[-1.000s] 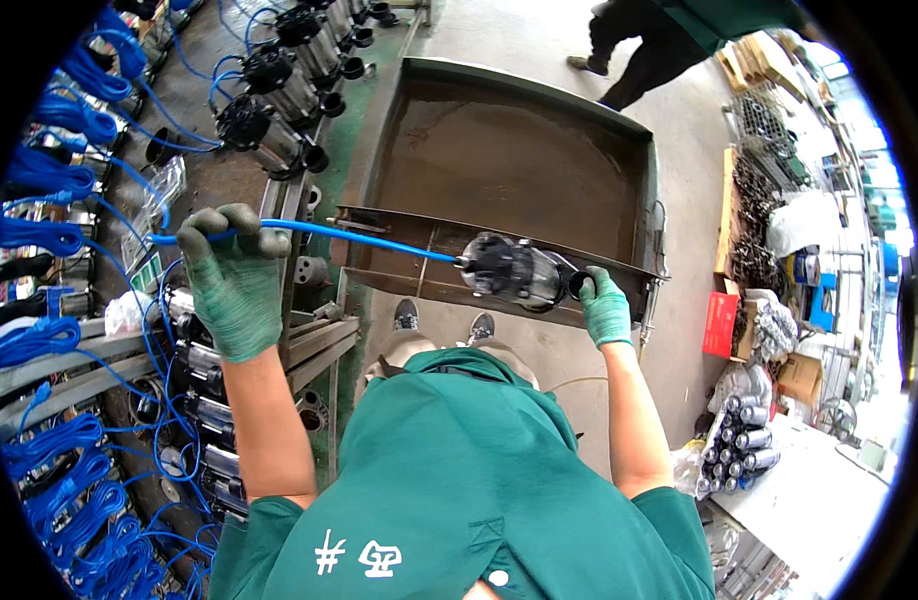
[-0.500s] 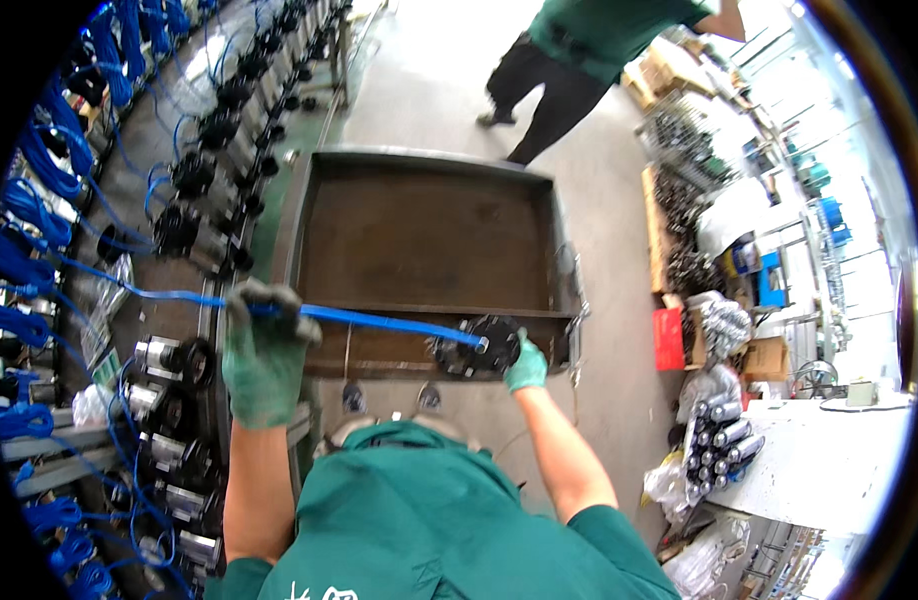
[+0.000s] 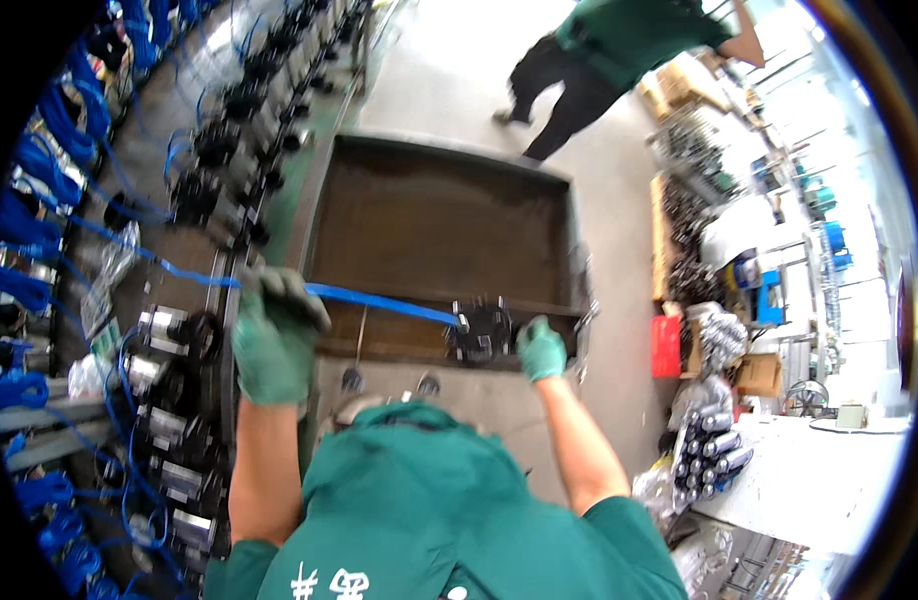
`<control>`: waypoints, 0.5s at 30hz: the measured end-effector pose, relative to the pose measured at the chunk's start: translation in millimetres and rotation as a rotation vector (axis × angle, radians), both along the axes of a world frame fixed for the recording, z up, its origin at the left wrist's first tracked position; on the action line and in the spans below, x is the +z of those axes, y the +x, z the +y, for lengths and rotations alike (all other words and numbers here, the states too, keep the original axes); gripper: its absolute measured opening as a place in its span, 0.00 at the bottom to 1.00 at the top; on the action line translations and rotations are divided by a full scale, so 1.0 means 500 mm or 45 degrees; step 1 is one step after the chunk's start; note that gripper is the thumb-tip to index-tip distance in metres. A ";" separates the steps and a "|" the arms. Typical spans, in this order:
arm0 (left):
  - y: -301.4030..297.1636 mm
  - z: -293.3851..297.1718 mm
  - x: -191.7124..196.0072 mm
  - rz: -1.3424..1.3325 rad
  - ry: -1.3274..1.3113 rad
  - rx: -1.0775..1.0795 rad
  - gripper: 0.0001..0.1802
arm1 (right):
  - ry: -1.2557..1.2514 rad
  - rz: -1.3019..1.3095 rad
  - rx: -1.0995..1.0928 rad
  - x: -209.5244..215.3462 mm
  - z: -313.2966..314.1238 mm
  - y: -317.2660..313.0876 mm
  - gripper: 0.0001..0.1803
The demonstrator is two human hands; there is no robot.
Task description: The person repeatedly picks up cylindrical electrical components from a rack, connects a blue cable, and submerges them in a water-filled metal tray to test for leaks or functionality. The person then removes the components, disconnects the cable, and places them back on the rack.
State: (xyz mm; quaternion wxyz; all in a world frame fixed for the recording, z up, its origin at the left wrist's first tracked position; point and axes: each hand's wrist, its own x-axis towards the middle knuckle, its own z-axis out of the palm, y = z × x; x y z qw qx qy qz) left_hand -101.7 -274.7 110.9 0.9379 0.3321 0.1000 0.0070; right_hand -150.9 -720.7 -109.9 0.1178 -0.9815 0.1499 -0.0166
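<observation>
While left grip (image 3: 277, 335) clasps one cable (image 3: 384, 303), right (image 3: 541, 350) curls (hold unclear) by one pump (image 3: 482, 331).

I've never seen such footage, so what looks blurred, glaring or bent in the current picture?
Head view: left hand and black device are smeared, perhaps by motion; head view, right side: white tabletop nearly washed out; head view, centre: tank's far rim bows; head view, corners: black.
</observation>
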 end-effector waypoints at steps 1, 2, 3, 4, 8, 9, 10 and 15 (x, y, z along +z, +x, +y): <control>-0.002 0.051 -0.017 0.044 0.057 0.083 0.21 | 0.154 -0.139 0.065 0.029 0.014 0.001 0.16; -0.012 0.104 -0.027 0.096 0.095 0.152 0.21 | 0.219 -0.085 0.054 0.060 0.045 -0.002 0.16; -0.004 0.145 -0.035 0.110 0.116 0.215 0.22 | 0.266 -0.068 0.040 0.098 0.066 0.013 0.17; -0.001 0.179 -0.046 0.109 0.184 0.239 0.22 | 0.291 -0.091 0.088 0.128 0.100 0.024 0.18; -0.010 0.189 -0.085 0.068 0.594 0.135 0.20 | 0.307 -0.029 0.222 0.212 0.255 0.055 0.18; -0.004 0.166 -0.105 0.086 0.742 0.089 0.21 | 0.234 -0.011 0.238 0.216 0.275 0.061 0.19; 0.002 0.149 -0.115 0.123 0.740 0.076 0.21 | 0.282 0.011 0.253 0.226 0.289 0.068 0.19; -0.015 0.129 -0.081 0.068 0.522 0.064 0.21 | 0.285 0.023 0.169 0.221 0.262 0.060 0.17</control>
